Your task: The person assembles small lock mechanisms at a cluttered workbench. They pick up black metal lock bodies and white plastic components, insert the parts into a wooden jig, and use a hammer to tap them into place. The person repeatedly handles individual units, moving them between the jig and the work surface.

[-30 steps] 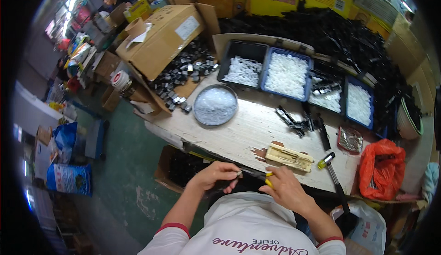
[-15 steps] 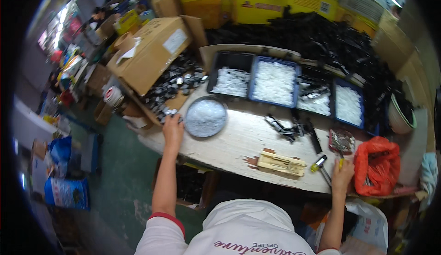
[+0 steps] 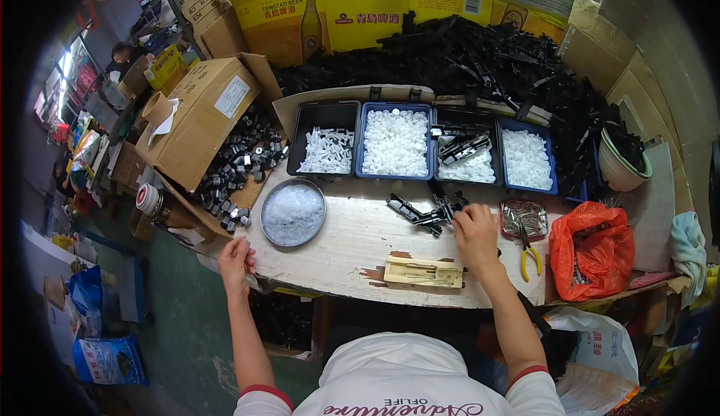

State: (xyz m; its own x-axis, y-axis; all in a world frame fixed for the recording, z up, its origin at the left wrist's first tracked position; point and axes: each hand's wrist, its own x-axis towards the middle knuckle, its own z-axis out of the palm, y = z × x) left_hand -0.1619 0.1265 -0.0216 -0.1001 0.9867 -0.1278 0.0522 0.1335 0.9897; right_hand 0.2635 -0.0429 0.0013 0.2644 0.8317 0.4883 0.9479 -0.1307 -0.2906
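Note:
My left hand [image 3: 237, 264] is at the table's near left edge, in front of the pile of small black and silver parts [image 3: 238, 163]. Its fingers are curled together; what they hold, if anything, is too small to make out. My right hand [image 3: 476, 234] reaches over the middle of the table with fingertips pinched beside the jointed black assemblies [image 3: 421, 212]; whatever is in the pinch is hidden. Nearer me lies a cream-coloured block fixture [image 3: 424, 272] with a slot. Pliers with yellow handles [image 3: 529, 257] rest right of my right hand.
A round grey pan [image 3: 293, 213] holds clear small pieces. Behind it stand trays of white parts [image 3: 396, 142]. To the right are a red box of pins [image 3: 523, 219] and an orange plastic bag [image 3: 592, 255]. Black parts [image 3: 480, 64] are heaped at the back.
My right hand has let go of the yellow-handled tool and moved left to the black assemblies. My left hand has drawn back from the small-parts pile toward me. The view has shifted.

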